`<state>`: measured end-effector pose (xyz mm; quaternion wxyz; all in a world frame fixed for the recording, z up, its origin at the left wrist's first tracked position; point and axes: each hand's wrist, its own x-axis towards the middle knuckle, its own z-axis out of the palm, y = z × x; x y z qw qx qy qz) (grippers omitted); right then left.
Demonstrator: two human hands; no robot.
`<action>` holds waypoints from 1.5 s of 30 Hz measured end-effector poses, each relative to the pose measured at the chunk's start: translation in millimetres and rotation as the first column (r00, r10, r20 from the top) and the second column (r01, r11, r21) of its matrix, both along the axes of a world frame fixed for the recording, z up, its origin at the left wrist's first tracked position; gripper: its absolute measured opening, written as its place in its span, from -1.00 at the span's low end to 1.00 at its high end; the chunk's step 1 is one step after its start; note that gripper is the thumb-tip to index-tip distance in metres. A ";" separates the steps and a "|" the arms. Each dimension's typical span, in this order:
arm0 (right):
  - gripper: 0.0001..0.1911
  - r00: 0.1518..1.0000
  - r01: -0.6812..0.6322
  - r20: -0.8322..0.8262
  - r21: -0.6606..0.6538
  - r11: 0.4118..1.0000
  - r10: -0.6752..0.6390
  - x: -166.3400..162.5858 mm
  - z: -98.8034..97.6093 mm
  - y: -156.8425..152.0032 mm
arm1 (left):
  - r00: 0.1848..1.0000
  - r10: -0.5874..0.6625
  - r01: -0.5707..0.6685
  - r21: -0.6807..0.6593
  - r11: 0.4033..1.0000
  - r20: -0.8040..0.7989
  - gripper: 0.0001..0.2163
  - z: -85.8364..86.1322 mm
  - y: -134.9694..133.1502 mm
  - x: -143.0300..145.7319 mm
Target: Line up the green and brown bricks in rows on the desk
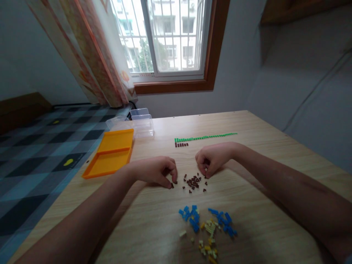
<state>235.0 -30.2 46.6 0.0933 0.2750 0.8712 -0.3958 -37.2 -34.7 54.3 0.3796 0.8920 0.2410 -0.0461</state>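
Daylight from a barred window (167,36) falls on a pale wooden counter (261,205) beside a checked bed (41,146). Both hands work a loose scatter of tiny brown bricks (194,182) — too small to count exactly, roughly two dozen — lying between them. The left hand (156,171) is curled, its fingertips pinching one brown brick (172,185) against the counter; the right hand (211,158) is curled too, fingertips down at the scatter's edge, though whether it grips a piece I cannot tell. Farther back run one long green row (205,137) and one short brown row (181,145). Nearer lie two blue clusters (192,216) and one yellowish heap (209,238). One orange tray (111,154) and two clear boxes (141,123) sit at left.
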 end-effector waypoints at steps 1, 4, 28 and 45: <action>-0.82 1.000 -0.003 0.002 0.006 1.000 0.003 -0.4 0.6 -0.3 | 1.000 -0.008 0.008 0.013 1.000 -0.007 -0.85 0.1 -0.3 0.7; -0.82 1.000 0.000 0.002 0.007 1.000 0.000 -0.9 1.7 -0.5 | 0.999 -0.024 0.025 0.035 0.999 -0.034 -0.87 -1.2 0.1 1.9; -0.81 0.997 0.075 -0.012 -0.002 0.997 -0.075 0.8 -3.1 -0.2 | 0.998 -0.012 0.015 0.057 0.998 -0.056 -0.89 -1.3 1.8 0.1; -0.84 0.891 0.357 -0.404 0.349 0.867 -0.205 -7.5 -19.9 7.6 | 0.951 0.300 -0.310 0.262 0.914 0.080 -0.84 -21.9 0.4 11.4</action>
